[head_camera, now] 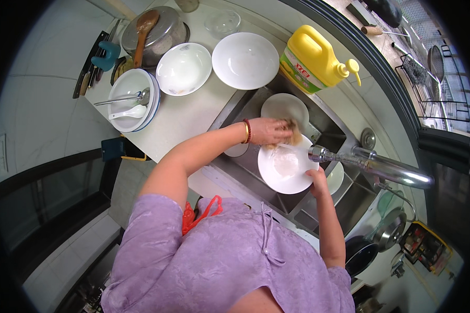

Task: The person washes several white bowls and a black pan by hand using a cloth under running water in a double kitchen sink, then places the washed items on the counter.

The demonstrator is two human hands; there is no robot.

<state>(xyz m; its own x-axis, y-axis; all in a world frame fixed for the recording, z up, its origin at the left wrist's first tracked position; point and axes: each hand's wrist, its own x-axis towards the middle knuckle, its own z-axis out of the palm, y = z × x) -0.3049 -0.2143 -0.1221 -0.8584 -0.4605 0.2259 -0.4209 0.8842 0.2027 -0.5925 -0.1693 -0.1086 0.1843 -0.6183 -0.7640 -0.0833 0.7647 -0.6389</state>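
Observation:
My left hand (267, 131), with bracelets at the wrist, holds a tan scrubbing cloth or pad (296, 135), blurred, at the far rim of a white bowl (286, 172). My right hand (318, 181) grips that bowl by its right edge, thumb over the rim. The bowl is tilted above the stainless steel sink (250, 172), under the faucet head (317, 153), with wet suds or water inside. Behind it another white dish (284, 107) lies in the sink, partly covered by my left hand. Part of a further white dish (336, 178) shows beyond my right hand.
On the counter (188, 121) stand two white bowls (245, 60) (184, 69), stacked bowls (121, 92) with spoons, a lidded metal pot (164, 35) bearing a wooden spatula (144, 33), and a glass bowl (222, 23). A yellow pump jug (313, 58) stands behind the sink. Knives (92, 70) hang leftward.

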